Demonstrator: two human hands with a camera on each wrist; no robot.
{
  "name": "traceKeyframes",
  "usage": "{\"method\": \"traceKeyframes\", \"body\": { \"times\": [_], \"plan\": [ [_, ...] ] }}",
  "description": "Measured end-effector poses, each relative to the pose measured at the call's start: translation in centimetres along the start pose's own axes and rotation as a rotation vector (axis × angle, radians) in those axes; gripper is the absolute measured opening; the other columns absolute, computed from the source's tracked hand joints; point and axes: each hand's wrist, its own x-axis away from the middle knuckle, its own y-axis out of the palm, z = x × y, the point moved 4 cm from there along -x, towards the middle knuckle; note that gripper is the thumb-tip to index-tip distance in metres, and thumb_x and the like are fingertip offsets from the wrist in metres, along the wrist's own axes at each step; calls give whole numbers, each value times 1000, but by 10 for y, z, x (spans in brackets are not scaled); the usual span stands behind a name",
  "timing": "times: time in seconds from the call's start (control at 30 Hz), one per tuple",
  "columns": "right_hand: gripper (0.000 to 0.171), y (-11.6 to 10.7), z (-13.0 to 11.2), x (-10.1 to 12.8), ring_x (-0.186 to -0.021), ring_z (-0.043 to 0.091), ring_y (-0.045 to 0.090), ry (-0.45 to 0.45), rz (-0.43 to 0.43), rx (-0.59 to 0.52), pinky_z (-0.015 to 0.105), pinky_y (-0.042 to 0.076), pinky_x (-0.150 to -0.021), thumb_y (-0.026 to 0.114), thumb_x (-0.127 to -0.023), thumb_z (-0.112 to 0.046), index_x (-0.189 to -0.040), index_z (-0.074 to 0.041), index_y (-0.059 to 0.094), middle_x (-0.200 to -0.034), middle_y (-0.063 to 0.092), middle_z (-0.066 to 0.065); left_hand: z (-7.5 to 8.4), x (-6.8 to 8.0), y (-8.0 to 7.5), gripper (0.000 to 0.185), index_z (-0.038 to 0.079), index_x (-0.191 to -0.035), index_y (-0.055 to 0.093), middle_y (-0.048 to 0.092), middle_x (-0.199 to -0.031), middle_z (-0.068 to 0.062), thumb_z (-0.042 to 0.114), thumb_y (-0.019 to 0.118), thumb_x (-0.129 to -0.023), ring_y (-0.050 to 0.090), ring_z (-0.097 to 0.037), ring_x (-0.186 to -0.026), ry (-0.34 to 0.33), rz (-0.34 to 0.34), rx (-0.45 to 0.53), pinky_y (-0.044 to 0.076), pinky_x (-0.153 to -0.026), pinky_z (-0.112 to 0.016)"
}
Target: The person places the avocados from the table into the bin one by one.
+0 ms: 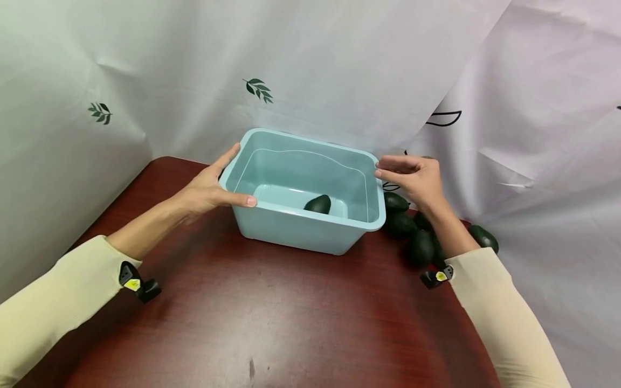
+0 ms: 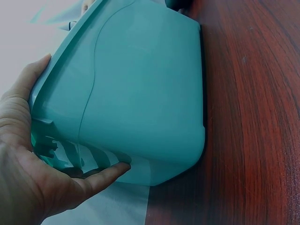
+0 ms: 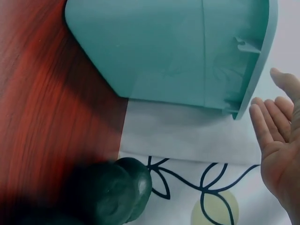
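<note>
Monitor: Surroundings, left to right?

Operator: My head view shows a leaf-print cloth (image 1: 179,118) behind a red-brown table (image 1: 271,312). To the right, dark green avocados (image 1: 420,248) lie clustered beside the blue-green bin (image 1: 301,233). The right forearm (image 1: 448,226) partly covers my view of them; another avocado (image 1: 483,237) lies beyond it.

Monitor: Hand poses?

Operator: I read the left hand (image 1: 204,188) as spread wide against the bin's left end: thumb on the near rim, one finger along the end. The right hand (image 1: 421,180) is at the right end, thumb narrowly parted from extended fingers, grasping nothing (whether it touches the rim, I cannot tell).

Monitor: Bin condition?

Operator: Upright on the table, between both hands. A single avocado (image 1: 318,204) lies inside, right of centre, partly hidden by the near wall.
</note>
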Motion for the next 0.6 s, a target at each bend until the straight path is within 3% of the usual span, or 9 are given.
{"method": "traceKeyframes", "body": {
  "times": [0.37,0.6],
  "plan": [
    [40,-13,13,14,-96,6,85,31,-8,-117,21,66,-83,97,-87,-2,-124,4,83,-101,88,-7,0,0,-1,131,50,-180,5,29,-184,3,20,95,-89,46,-36,-154,-4,5,-7,45,-122,-52],
    [41,-20,24,25,-97,3,84,62,-9,-37,18,64,-80,97,-89,-9,-126,1,84,-103,88,-12,-1,1,-2,131,49,-180,4,29,-184,2,19,94,-90,46,-37,-154,2,7,-12,46,-121,-52]
  ]
}}
